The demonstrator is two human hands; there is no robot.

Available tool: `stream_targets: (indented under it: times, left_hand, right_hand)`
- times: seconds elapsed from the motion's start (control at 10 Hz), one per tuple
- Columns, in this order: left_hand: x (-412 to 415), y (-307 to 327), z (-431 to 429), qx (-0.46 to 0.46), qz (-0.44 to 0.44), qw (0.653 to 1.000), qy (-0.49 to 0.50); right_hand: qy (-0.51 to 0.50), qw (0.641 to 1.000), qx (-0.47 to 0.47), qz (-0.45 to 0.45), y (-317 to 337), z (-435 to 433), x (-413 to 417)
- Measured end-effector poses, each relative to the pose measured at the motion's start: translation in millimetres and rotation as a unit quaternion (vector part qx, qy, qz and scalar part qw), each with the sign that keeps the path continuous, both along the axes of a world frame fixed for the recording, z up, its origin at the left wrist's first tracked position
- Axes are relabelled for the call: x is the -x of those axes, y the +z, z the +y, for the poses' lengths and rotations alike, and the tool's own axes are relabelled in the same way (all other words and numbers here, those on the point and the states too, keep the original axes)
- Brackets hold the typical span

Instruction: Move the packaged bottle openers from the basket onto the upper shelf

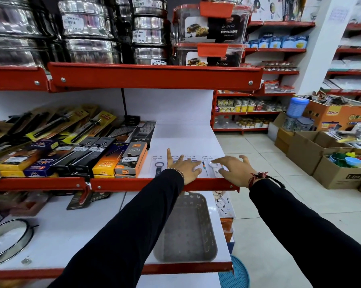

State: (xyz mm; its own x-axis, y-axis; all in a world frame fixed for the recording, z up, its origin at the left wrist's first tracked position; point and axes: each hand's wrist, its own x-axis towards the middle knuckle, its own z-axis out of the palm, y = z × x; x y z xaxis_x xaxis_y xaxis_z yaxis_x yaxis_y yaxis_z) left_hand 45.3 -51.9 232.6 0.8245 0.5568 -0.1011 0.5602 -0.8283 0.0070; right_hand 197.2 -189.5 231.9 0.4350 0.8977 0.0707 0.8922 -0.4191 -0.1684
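Packaged bottle openers (187, 166) lie flat in a row along the front of the upper shelf (165, 185), on its white board just behind the red lip, at about 12 o'clock from the person. Left hand (185, 166) rests palm down on the middle cards, fingers spread, index finger lifted, its grip open and closed on nothing. Right hand (235, 170) lies at 1 o'clock over the rightmost card, fingers splayed flat, grip open as well. Lighter boxes (129, 161) stand just beside the cards at 10 o'clock. Below, at 6 o'clock, the grey perforated basket (187, 231) sits on the lower shelf, partly hidden by the left sleeve; the part of its floor that shows holds nothing
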Motion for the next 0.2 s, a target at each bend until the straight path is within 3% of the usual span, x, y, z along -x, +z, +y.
stream_targets:
  times: [0.1,0.2]
  left_hand:
    - [13,7,-10,-0.013,-0.099,0.995,-0.017]
    - [29,30,-22,-0.093,-0.286,0.952,-0.056]
  right_hand:
    - [0.011,0.992,-0.109,-0.062,9,-12,10]
    - [0.024,0.94,-0.308,-0.145,40,-25,28]
